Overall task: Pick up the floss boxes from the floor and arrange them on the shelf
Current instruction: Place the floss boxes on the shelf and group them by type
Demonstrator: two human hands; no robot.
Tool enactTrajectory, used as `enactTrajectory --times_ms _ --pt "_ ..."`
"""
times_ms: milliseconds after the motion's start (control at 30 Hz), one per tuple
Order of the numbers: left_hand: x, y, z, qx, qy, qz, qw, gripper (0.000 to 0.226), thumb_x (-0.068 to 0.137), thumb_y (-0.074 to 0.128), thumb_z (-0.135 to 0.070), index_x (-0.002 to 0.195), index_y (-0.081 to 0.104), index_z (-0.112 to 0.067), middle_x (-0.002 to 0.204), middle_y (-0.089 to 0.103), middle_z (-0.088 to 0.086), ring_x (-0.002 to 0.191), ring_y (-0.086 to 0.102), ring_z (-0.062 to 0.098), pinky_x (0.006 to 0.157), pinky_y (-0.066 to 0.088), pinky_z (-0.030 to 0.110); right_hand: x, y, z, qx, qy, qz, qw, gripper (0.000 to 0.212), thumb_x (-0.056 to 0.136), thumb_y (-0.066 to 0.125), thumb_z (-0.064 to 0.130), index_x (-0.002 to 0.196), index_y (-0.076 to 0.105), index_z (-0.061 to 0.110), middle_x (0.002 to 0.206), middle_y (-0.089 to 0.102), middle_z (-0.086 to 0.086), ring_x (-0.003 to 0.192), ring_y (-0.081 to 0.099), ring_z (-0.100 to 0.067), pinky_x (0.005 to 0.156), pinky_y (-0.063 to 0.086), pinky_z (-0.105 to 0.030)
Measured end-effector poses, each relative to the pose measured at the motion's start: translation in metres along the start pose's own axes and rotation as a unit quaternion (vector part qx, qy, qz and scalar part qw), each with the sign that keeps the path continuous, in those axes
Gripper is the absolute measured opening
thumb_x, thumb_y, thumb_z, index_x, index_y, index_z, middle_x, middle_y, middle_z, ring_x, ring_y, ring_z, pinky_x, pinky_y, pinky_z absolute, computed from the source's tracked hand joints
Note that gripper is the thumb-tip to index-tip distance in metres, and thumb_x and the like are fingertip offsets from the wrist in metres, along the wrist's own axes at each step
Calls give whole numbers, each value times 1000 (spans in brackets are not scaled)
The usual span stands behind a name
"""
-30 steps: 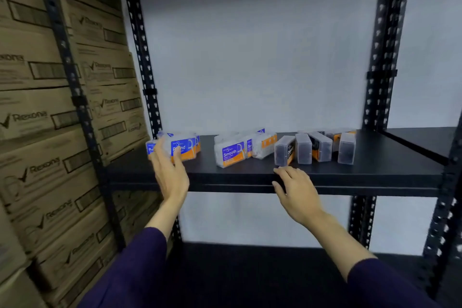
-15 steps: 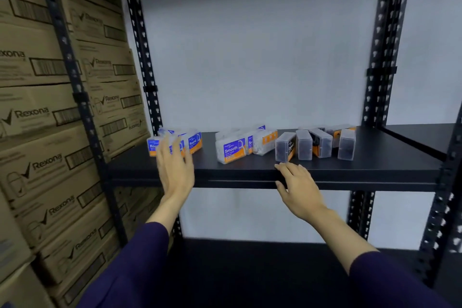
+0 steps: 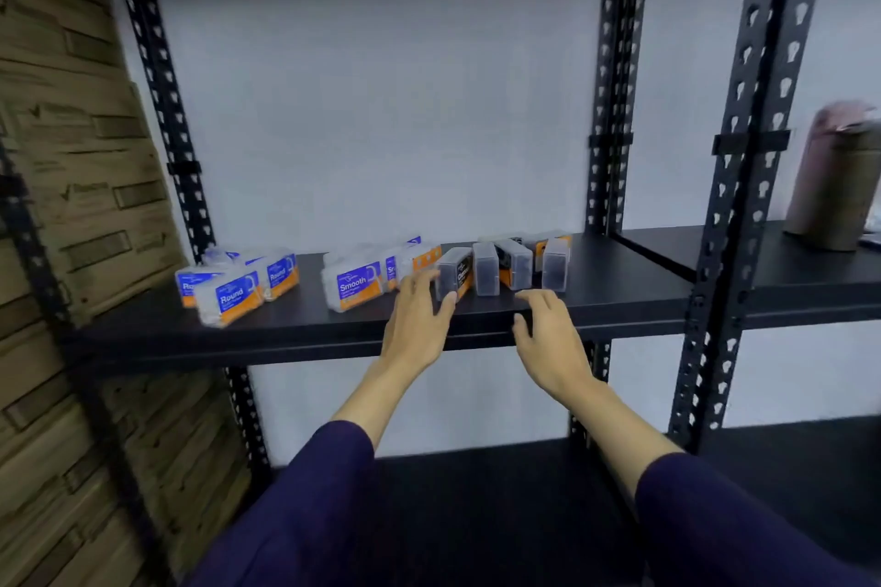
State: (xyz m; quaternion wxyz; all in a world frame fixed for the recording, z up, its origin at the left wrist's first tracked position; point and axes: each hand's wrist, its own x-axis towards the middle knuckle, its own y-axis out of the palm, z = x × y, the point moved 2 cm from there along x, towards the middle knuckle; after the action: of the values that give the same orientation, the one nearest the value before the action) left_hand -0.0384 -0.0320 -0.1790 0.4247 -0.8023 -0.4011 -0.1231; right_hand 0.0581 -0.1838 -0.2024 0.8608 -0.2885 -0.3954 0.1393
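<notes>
both hands now sit mid-shelf: the left hand (image 3: pixel 419 319) has come across from the "round" boxes (image 3: pixel 233 288), fingers loosely spread, touching a dark floss box (image 3: pixel 453 274); the right hand (image 3: pixel 548 329) rests open on the shelf (image 3: pixel 619 296) edge. straightening looks next.

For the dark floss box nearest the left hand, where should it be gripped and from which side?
Grip the dark floss box across its two broad side faces, coming from the shelf front. It stands on edge with its narrow end facing out; a clear box stands close on its right, so fingers probably fit best near the front end.
</notes>
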Motion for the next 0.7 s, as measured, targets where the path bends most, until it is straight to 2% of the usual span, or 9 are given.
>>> enactTrajectory --times_ms 167,267,333,400,467,533,600,700 --pt "22 29 -10 -52 -28 -12 998 62 95 54 -37 148 24 -23 154 24 1 139 31 19 105 36 38 17 -3 -25 35 33 -82 995 33 96 50 15 128 46 9 131 43 -6 119 42 -18 90 34 -19" --pt "35 42 -8 -72 -28 -23 997 64 93 58 -38 147 26 -25 153 24 -1 139 32 18 107 37 41 35 2 -36 36 20 -122 992 34 94 54 18 127 46 11 132 40 -7 121 41 -20 91 40 -24" --pt "44 49 -6 -65 -34 -25 997 64 91 59 -42 145 28 -26 153 25 -2 138 33 18 107 38 43 52 4 -43 12 3 -137 991 32 92 55 21 122 48 14 130 40 -6 119 40 -22 91 47 -34" --pt "54 53 -4 -54 -41 -24 997 65 89 61 -43 144 30 -27 153 27 -3 137 34 17 106 39 43 69 4 -48 -10 0 -136 991 31 91 57 27 119 50 16 129 40 -5 117 39 -23 88 49 -41" --pt "65 56 -2 -64 -47 -16 997 66 87 66 -42 142 32 -27 149 32 -4 134 36 16 100 38 33 85 3 -52 -21 2 -133 991 28 89 58 31 114 53 18 133 38 -6 118 40 -25 90 48 -41" --pt "73 57 1 -77 -49 -4 996 64 83 70 -41 137 38 -27 142 40 -4 127 40 14 91 36 26 97 1 -57 -31 6 -122 992 27 88 60 34 111 55 21 137 36 -7 120 40 -26 91 47 -40" --pt "78 58 6 -84 -35 -3 996 58 78 75 -42 126 46 -28 131 49 -6 119 46 12 87 37 25 105 0 -63 -30 15 -94 995 27 88 61 36 110 56 23 139 35 -6 122 40 -25 86 47 -37" --pt "82 58 9 -107 -17 -20 994 46 75 79 -36 112 53 -27 115 56 -8 108 52 10 81 42 20 112 -5 -77 -8 32 -40 999 26 86 60 33 111 56 27 132 38 1 117 45 -22 79 43 -32"
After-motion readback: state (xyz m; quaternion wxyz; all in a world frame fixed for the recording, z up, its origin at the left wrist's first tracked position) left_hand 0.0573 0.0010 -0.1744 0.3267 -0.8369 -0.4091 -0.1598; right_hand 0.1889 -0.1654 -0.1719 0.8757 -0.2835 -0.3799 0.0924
